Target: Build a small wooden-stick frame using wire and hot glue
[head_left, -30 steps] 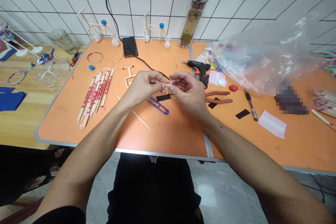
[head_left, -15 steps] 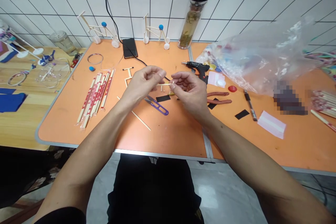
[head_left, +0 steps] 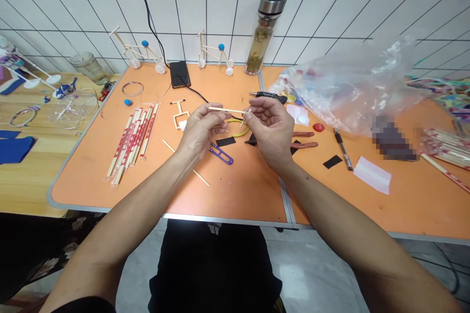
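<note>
A short pale wooden stick (head_left: 229, 110) runs nearly level between my hands, above the orange table. My right hand (head_left: 270, 127) pinches its right end, where a small crosspiece seems to join it, partly hidden by the fingers. My left hand (head_left: 201, 132) is closed, its bent fingers against the stick's left part; its grip is partly hidden. Left of that hand lies a small stick frame (head_left: 179, 114). Purple-handled thread snips (head_left: 222, 155) lie below, their blades covered by my left hand. Pliers (head_left: 306, 145) with reddish handles and a black glue gun (head_left: 271, 96) lie by my right hand.
Two stick bicycle models (head_left: 141, 49) with blue balls stand at the back, near a phone (head_left: 179, 74) and a glass bottle (head_left: 262, 39). Wrapped chopsticks (head_left: 134, 142) lie left. A loose stick (head_left: 200, 177), black pieces (head_left: 332, 162), a pen (head_left: 343, 150) and a plastic bag (head_left: 352, 83) lie about.
The stick now shows more of its length, reaching left over my left fingers. My left hand has turned and lowered slightly beside it. The view has tilted up a little.
</note>
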Available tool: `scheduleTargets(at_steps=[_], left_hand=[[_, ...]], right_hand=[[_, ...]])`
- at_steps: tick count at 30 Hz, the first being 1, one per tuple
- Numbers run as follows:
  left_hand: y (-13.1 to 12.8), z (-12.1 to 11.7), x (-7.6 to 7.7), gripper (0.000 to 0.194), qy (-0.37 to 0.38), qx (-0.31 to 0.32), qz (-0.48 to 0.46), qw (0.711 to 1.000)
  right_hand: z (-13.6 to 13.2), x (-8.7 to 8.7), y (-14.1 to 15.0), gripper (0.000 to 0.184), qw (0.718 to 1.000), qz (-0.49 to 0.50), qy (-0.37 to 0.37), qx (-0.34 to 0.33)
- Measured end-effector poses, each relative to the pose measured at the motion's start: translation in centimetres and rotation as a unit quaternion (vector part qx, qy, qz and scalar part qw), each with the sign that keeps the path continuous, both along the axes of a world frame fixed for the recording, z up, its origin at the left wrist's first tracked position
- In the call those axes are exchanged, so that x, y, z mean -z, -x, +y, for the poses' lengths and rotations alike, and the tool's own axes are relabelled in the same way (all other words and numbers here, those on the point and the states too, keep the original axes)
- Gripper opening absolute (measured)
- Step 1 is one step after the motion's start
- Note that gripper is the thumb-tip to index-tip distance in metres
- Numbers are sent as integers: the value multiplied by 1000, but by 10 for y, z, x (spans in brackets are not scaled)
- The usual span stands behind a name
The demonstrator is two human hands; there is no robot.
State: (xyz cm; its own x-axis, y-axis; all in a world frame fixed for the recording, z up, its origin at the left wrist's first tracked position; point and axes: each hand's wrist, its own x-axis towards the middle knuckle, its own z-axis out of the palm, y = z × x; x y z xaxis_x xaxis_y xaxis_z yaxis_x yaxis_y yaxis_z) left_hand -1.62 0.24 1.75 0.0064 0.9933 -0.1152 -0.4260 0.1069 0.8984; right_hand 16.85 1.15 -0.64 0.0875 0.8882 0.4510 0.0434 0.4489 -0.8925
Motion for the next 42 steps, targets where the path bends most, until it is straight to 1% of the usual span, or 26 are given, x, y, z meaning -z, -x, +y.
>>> scheduleTargets(at_steps=[4,9,15,22,29,32,42], left_hand=[[-5,-2,-1,37,10,14,-30,999],[-7,-3,1,27,38,2,-64,997],[-8,-4,2,21,30,-13,-107,994],[-5,0,0,25,24,-24,-90,995],[-2,2,-1,30,19,-29,-72,997],[-3,1,-1,31,17,-25,-71,997],[-4,1,-1,32,12,-20,-60,998]], right_hand=[[-2,-1,2,35,1000,10,6,-3],[-1,1,5,31,1000,12,-3,-6],[2,7,5,35,1000,4,-20,-14],[0,11,6,46,998,-24,19,-47],[-2,5,-1,29,997,-65,7,-50],[-2,3,-2,29,996,-72,9,-52],[-2,4,-2,25,996,-70,9,-47]])
